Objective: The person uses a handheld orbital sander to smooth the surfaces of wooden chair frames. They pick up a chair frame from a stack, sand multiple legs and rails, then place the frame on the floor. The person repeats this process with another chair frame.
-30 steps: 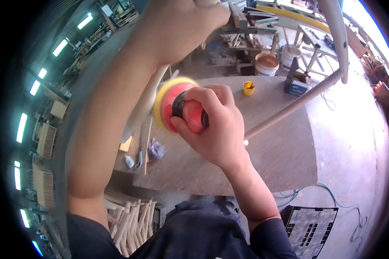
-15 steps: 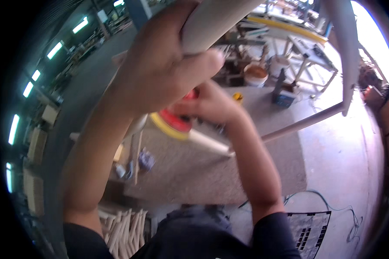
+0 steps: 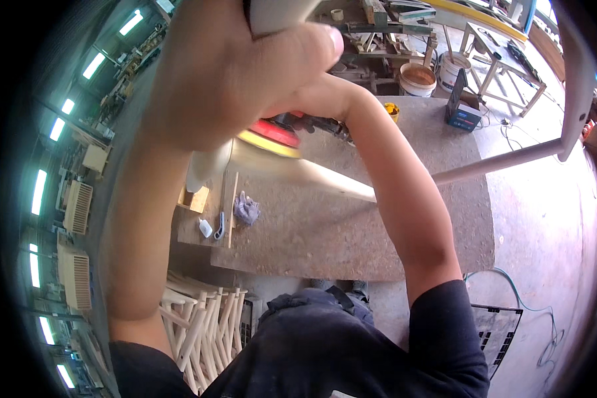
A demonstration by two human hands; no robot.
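Observation:
My left hand (image 3: 225, 79) is large at the top of the view, its fingers wrapped round a pale wooden bar (image 3: 282, 14) of a chair-like frame. Partly behind it, my right hand (image 3: 322, 96) grips a red sander (image 3: 275, 132) with a yellow pad. The sander's pad lies against a pale, rounded wooden piece (image 3: 338, 184) of the frame, blurred near the pad. A rail (image 3: 504, 161) runs right to an upright leg (image 3: 580, 73). The left hand hides most of the right fingers and the sander's top.
Below the frame is a worn brown work surface (image 3: 312, 245) with a crumpled grey cloth (image 3: 247, 209), a small white bottle (image 3: 205, 229) and a yellow object (image 3: 392, 111). Beyond stand buckets (image 3: 418, 78) and a dark box (image 3: 464, 113). Wooden parts (image 3: 209, 325) are stacked at lower left; a hose (image 3: 530, 307) lies right.
The view has shifted, so the surroundings sit higher and farther right. My left hand looks larger and higher. The sander also appears higher, still in my right hand against the wood.

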